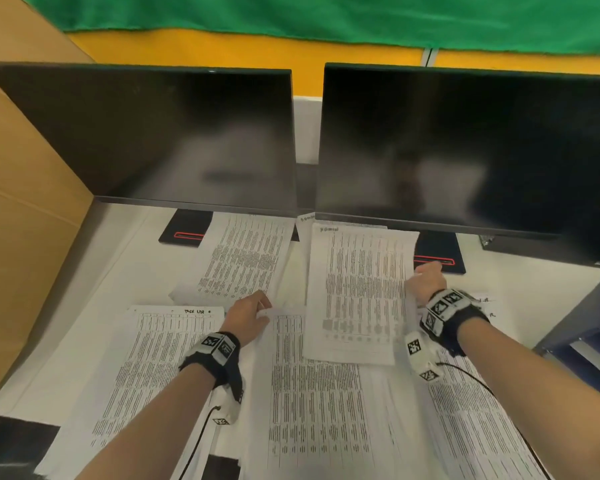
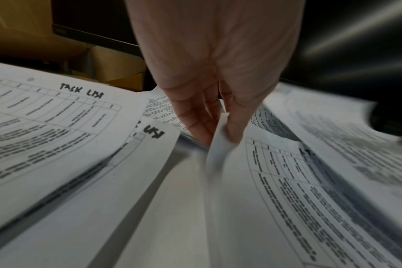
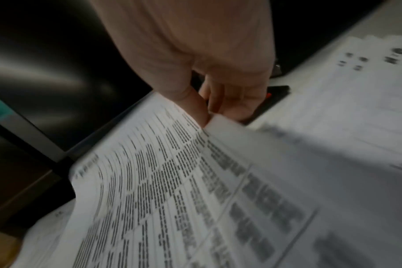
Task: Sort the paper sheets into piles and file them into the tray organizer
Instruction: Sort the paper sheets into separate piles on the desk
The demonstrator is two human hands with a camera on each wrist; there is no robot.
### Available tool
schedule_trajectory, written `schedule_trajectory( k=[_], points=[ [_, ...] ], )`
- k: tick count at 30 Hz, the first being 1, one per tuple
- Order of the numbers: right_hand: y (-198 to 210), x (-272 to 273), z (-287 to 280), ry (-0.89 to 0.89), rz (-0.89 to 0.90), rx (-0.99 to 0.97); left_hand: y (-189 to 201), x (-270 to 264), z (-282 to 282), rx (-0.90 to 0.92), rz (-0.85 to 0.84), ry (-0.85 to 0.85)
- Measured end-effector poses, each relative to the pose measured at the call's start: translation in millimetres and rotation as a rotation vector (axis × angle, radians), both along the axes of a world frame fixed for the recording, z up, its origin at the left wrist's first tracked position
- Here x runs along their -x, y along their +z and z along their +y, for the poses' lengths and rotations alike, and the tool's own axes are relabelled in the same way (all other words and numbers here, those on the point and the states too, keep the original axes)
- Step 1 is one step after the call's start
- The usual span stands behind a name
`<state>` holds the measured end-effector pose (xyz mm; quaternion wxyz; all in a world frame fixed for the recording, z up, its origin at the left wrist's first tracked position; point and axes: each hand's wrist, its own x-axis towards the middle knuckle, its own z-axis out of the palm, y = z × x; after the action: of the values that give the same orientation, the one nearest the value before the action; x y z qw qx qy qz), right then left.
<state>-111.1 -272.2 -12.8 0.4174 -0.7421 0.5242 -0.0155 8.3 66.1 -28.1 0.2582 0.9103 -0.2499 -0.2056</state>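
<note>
Printed paper sheets cover the white desk under two monitors. My left hand (image 1: 253, 311) pinches the top corner of the middle sheet (image 1: 312, 393); the left wrist view shows that corner (image 2: 220, 137) lifted and curled between thumb and fingers. My right hand (image 1: 426, 278) grips the right edge of another printed sheet (image 1: 357, 292), which is raised off the desk; in the right wrist view this sheet (image 3: 172, 190) bends under the thumb. A "TASK LIST" sheet (image 1: 160, 358) lies at the left. A further pile (image 1: 246, 258) sits under the left monitor. No tray organizer shows clearly.
Two dark monitors (image 1: 174, 140) (image 1: 465, 150) stand close behind the papers, their black bases (image 1: 184, 230) (image 1: 440, 254) on the desk. A cardboard wall (image 1: 18, 202) closes off the left side. Blue furniture (image 1: 582, 327) is at the right edge. More sheets (image 1: 478, 427) lie at lower right.
</note>
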Motion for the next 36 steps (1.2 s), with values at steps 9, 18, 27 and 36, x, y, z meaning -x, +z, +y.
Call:
schedule_trajectory(
  k=[9, 18, 27, 36],
  points=[
    [43, -72, 7, 0.043, 0.114, 0.165, 4, 5, -9, -0.008, -0.040, -0.016],
    [44, -68, 11, 0.520, 0.288, 0.289, 3, 3, -9, -0.012, -0.053, -0.075],
    [24, 19, 85, 0.648, -0.084, 0.164, 8, -6, -3, 0.067, 0.066, -0.216],
    [6, 49, 96, 0.453, -0.282, -0.140, 29, -13, 7, 0.492, 0.494, 0.231]
  ],
)
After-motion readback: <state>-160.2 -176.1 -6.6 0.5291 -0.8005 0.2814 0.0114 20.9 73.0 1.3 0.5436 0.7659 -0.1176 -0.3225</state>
